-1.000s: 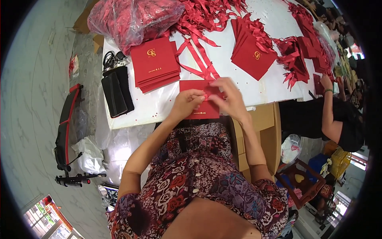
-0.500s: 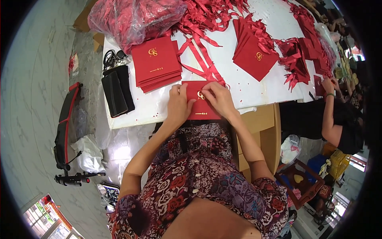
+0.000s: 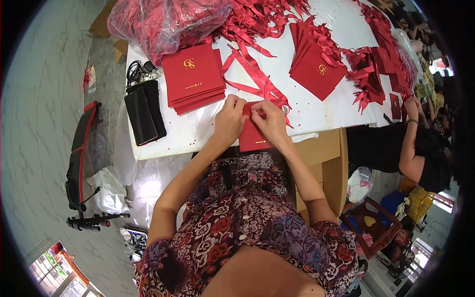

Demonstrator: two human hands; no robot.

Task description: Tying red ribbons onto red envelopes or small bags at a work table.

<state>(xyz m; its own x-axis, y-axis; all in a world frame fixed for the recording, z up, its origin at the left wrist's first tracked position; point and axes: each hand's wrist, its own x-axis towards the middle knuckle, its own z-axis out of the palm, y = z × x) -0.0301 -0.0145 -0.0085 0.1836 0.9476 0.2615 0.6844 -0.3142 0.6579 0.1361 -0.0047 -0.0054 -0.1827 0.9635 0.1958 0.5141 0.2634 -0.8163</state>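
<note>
A flat red paper bag with gold print [image 3: 254,139] lies at the table's near edge, directly before me. My left hand [image 3: 230,120] is closed on its upper left part, fingertips at the top edge. Thumb and fingers of my right hand [image 3: 269,123] are pinched together over the upper right part; what they hold is hidden. Beyond my right hand, loose red ribbons [image 3: 255,79] trail over the white table, with a small pale ring [image 3: 285,109] beside the knuckles. To the left sits a stack of similar red bags [image 3: 193,74].
A dark phone case [image 3: 141,116] lies by the table's left edge. Clear plastic holding red ribbon [image 3: 168,24] stands behind it. Fanned red bags [image 3: 321,74] with ribbons lie to the right. Under the table edge is an open cardboard box [image 3: 336,173]; another person's arm [image 3: 409,143] is farther right.
The bag has shifted slightly right and turned a little. My left hand has moved right, closer to my right hand, and my right fingers have drawn into a pinch.
</note>
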